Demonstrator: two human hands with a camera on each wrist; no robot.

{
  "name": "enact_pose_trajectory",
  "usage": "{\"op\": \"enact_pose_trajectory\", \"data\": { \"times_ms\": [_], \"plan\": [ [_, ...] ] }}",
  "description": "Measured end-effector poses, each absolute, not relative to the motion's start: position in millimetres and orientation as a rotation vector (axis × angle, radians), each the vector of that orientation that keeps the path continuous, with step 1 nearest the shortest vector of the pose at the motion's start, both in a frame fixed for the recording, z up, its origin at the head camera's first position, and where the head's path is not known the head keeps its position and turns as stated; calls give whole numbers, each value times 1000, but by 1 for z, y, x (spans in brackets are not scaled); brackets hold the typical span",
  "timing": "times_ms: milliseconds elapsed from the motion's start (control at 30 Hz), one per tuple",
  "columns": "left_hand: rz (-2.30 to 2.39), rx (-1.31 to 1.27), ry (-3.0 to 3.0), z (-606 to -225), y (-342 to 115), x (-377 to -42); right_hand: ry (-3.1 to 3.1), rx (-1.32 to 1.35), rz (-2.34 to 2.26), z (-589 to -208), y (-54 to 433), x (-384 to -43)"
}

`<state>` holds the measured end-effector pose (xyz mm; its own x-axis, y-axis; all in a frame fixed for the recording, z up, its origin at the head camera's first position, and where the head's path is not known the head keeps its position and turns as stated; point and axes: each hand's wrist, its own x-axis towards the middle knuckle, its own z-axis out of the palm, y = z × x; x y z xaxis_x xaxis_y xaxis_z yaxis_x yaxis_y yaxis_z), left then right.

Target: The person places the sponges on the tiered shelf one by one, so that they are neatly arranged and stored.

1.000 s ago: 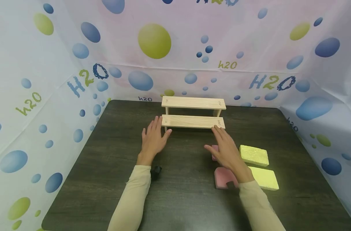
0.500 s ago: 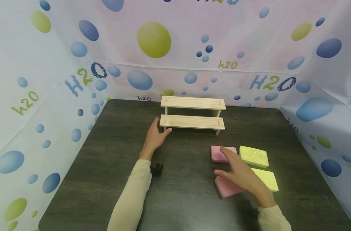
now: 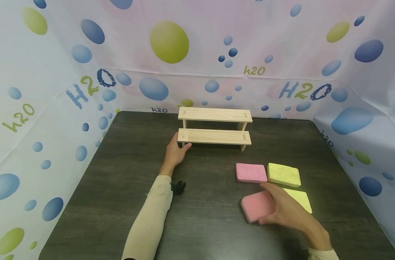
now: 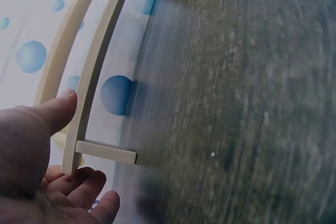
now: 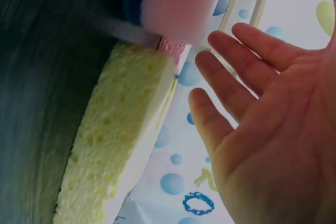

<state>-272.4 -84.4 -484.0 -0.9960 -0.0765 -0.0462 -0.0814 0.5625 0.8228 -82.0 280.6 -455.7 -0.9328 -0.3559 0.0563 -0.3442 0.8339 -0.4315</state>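
A two-step wooden stand (image 3: pixel 213 136) is at the back of the dark table. My left hand (image 3: pixel 174 153) is at the left end of its lower step. In the left wrist view the thumb (image 4: pixel 65 109) lies along one side of the board (image 4: pixel 86 98), and the fingers are on the other side. My right hand (image 3: pixel 286 207) reaches around the near pink sponge (image 3: pixel 256 206), index finger beyond its far side and thumb by its near edge. The right wrist view shows those fingers (image 5: pixel 241 61) extended and spread beside the pink sponge (image 5: pixel 181 6).
A second pink sponge (image 3: pixel 251 172) lies just beyond the right hand. Beside it is a yellow sponge (image 3: pixel 283 174), and another yellow sponge (image 3: pixel 299 198) is partly behind the hand. A patterned curtain (image 3: pixel 197 54) surrounds the table (image 3: pixel 204 231).
My right hand has moved from the stand's right end back to the near pink sponge, which has turned slightly. My left hand has stayed at the stand's left end, closing in around the board.
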Motion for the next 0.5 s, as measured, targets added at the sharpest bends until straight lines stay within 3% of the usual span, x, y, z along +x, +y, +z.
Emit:
{"op": "enact_pose_trajectory", "data": {
  "times_ms": [500],
  "plan": [
    [1489, -125, 2768, -486, -84, -278, 3093, -802, -554, -471, 289, -81]
  ]
}}
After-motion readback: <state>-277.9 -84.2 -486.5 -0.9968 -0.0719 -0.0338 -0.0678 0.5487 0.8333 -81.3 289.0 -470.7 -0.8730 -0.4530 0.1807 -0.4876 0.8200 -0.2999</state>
